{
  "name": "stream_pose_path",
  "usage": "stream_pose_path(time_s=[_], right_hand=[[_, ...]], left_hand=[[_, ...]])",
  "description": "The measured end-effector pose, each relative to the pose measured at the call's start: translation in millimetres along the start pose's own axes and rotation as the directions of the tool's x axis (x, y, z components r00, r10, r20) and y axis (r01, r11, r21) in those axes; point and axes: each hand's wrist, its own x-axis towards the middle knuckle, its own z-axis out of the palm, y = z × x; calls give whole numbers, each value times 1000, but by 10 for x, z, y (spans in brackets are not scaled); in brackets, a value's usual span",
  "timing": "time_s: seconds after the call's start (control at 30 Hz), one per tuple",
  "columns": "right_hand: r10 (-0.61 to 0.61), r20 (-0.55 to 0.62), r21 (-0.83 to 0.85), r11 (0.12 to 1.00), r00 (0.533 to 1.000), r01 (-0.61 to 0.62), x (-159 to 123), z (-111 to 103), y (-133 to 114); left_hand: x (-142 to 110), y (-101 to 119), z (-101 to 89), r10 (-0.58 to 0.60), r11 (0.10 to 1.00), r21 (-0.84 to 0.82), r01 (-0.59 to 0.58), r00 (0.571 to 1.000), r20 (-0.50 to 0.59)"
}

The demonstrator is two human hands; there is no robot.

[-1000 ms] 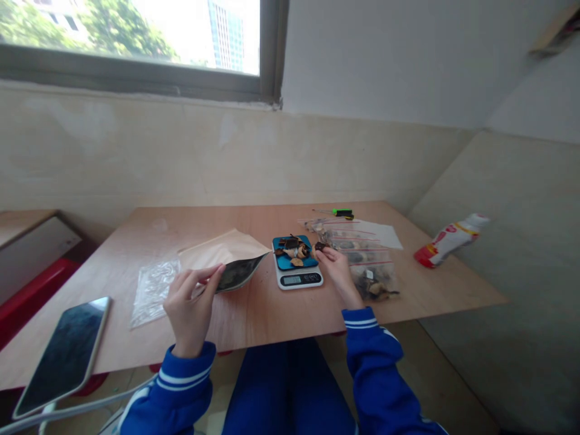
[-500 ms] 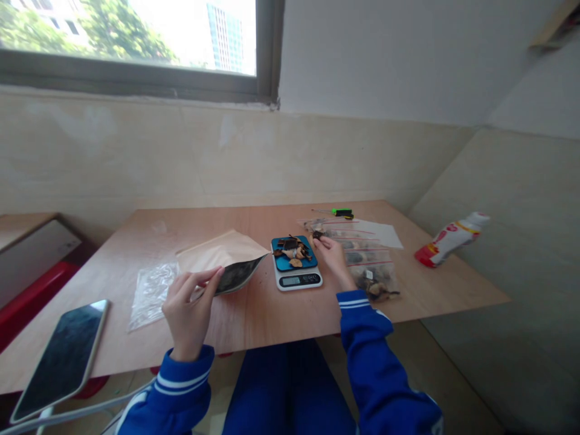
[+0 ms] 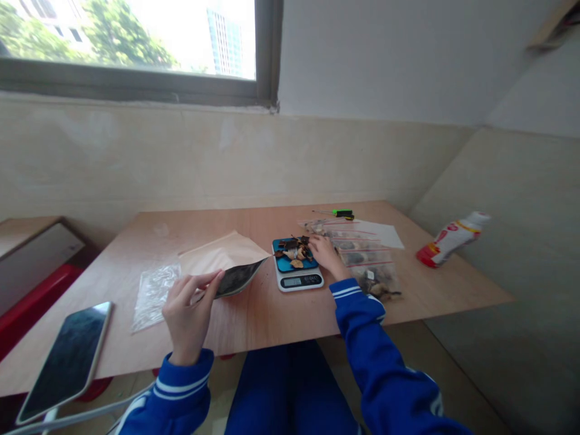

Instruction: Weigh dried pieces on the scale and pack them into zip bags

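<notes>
My left hand (image 3: 193, 308) pinches the near edge of a tan paper pouch (image 3: 222, 248). Its mouth faces me and shows a dark inside. A white kitchen scale (image 3: 290, 282) with a blue top stands right of the pouch. Dried brown and black pieces (image 3: 294, 254), which look like dried mushrooms or herbs, are heaped on it. My right hand (image 3: 326, 252) is at the right rim of the heap, fingers closed on a dark dried piece (image 3: 305, 240) that they partly cover. The scale's digits are too small to read.
Several clear zip bags (image 3: 362, 257) of dried pieces overlap right of the scale, on a white sheet (image 3: 383, 234). Behind them lies a green-and-black screwdriver (image 3: 342, 212). A bottle (image 3: 453, 238) is at the right, a clear plastic bag (image 3: 156, 296) and a phone (image 3: 66, 362) at the left.
My right hand has moved left with the dark dried piece, from beside the scale to the heap on its top. The left hand still holds the pouch edge.
</notes>
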Motion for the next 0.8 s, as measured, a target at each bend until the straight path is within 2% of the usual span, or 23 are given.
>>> stream_pose_path(time_s=[0.13, 0.27, 0.43, 0.53, 0.63, 0.73, 0.8], right_hand=[[-46, -4, -26, 999, 999, 46, -24, -89, 2], [-85, -18, 18, 996, 996, 85, -92, -187, -6], [-91, -62, 74, 993, 994, 96, -457, -346, -90], [-30, -83, 210, 977, 996, 47, -824, -464, -233], [76, -53, 367, 929, 996, -51, -1169, -569, -426], [168, -82, 428, 896, 982, -117, -1371, -636, -579], [194, -102, 425, 895, 976, -134, -1419, -661, -624]], left_hand=[[-5, 8, -10, 0, 1000, 0, 0, 1000, 2], [1, -3, -15, 4, 1000, 2, -4, 1000, 7], [19, -68, 74, 9, 999, 31, -12, 994, 108], [-14, -148, 185, 6, 996, 84, -21, 985, 171], [-103, -240, 285, -43, 987, 161, 3, 968, 248], [-209, -333, 307, -115, 974, 226, 35, 930, 350], [-258, -411, 265, -146, 970, 236, 59, 917, 371]])
